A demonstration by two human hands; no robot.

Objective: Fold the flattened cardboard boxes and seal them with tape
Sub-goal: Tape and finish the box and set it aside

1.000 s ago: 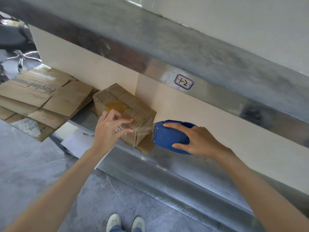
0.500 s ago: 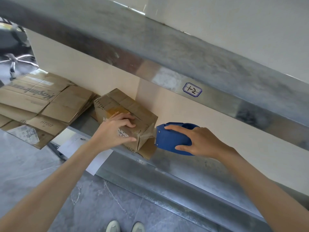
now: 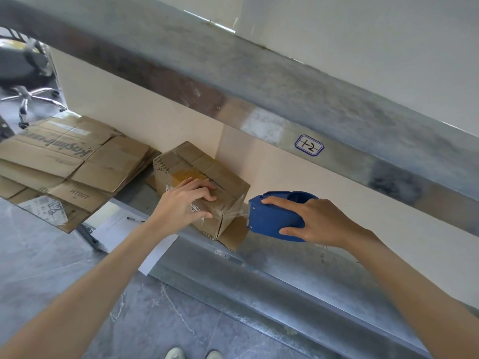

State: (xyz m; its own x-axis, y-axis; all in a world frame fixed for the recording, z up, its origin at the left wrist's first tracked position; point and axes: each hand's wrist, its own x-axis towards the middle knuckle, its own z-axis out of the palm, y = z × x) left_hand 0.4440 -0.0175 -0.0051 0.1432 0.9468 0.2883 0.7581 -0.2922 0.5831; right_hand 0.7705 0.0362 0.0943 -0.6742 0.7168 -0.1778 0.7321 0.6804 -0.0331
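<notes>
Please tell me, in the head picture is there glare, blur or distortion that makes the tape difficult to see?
Head view: the wide lens tilts and bends the metal shelf; its steel front carries pale reflections; the clear tape between the cardboard box and the blue tape dispenser shows only as a faint sheen; both of these are sharp, while the office chair at top left looks softer.

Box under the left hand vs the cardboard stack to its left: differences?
The folded box stands erected as a block; the flattened boxes lie flat in a pile. The left hand holds the folded box, and clear tape runs from it to the blue tape dispenser in the right hand; no hand touches the flattened boxes. Both are brown cardboard on the same metal shelf.
</notes>
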